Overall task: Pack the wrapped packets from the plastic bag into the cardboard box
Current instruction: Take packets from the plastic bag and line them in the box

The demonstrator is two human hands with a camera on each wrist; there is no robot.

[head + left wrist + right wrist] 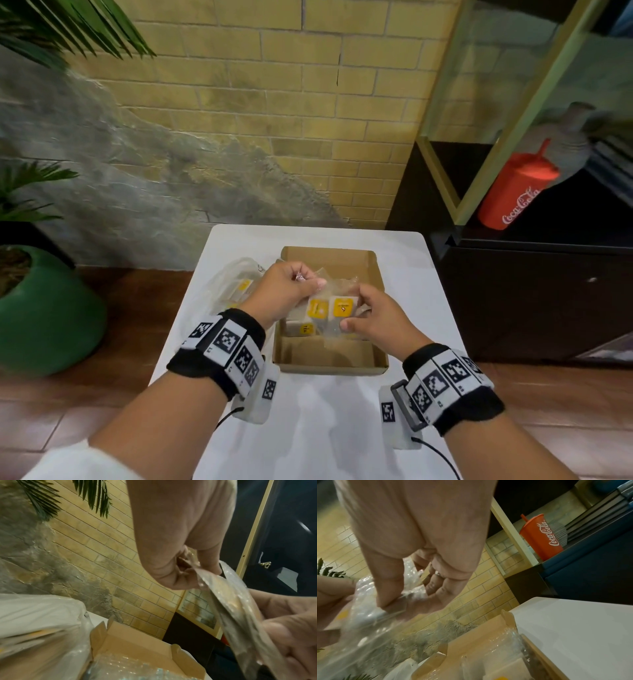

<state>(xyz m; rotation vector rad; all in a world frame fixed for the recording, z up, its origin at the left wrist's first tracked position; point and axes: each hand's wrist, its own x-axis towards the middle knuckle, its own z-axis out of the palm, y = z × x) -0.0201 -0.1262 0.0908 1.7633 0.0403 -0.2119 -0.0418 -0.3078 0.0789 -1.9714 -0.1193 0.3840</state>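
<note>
We see both hands over the box [376,274], sharing one packet [334,308] in clear bubble wrap with yellow labels; the left hand [287,291] has its grip clenched on the wrap's far upper edge, thumb and curled fingers pinching the film; the right hand [373,318] grasps the packet's near right corner, thumb on top, fingers curled beneath; in the left wrist view the wrap [240,608] stretches taut between the two grips; in the right wrist view the thumb [388,588] presses the film flat against the fingers.

The packet hangs above the middle of the box, apart from its walls; another packet [301,329] lies inside against the left wall, under the held one; the near part of the box floor is bare cardboard; the far flap stands upright.

The bag [236,284] lies just left of the box, touching its left wall, with more yellow-labelled packets inside; the bench [411,267] shows bare white to the right of the box and in front of it; its far edge meets the brick wall [274,102]; a red cup [513,195] stands on a dark cabinet well apart to the right; a green pot [51,315] sits on the floor to the left.
</note>
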